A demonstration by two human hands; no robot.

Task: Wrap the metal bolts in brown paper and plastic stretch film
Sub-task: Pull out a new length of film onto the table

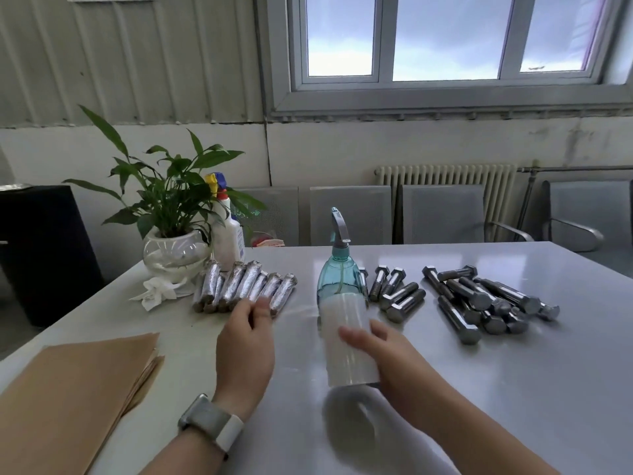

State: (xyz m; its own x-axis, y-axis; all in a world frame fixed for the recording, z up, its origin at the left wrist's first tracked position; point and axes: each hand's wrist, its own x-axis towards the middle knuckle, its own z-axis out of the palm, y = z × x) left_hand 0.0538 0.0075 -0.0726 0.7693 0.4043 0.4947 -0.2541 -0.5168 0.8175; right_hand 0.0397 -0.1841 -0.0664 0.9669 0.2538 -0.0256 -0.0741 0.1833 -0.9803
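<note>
While the left hand (247, 332) reaches to the near end of a row of wrapped bolts (245, 287), its fingers look curled on one, though blur hides the grip. The right hand (383, 351) clasps a roll of film (346, 341), held above the table (513, 389) just in front of a blue spray bottle (337, 275). Right of the bottle lie bare bolts (479, 303) in two loose heaps. Left of the bottle, past the wrapped row, sit a plant (171, 200) and, nearer the viewer, a stack of brown paper (78, 378). A risk, as I judge it: the raised roll could knock the bottle over, or a nudged round bundle could roll and loosen its wrap.
</note>
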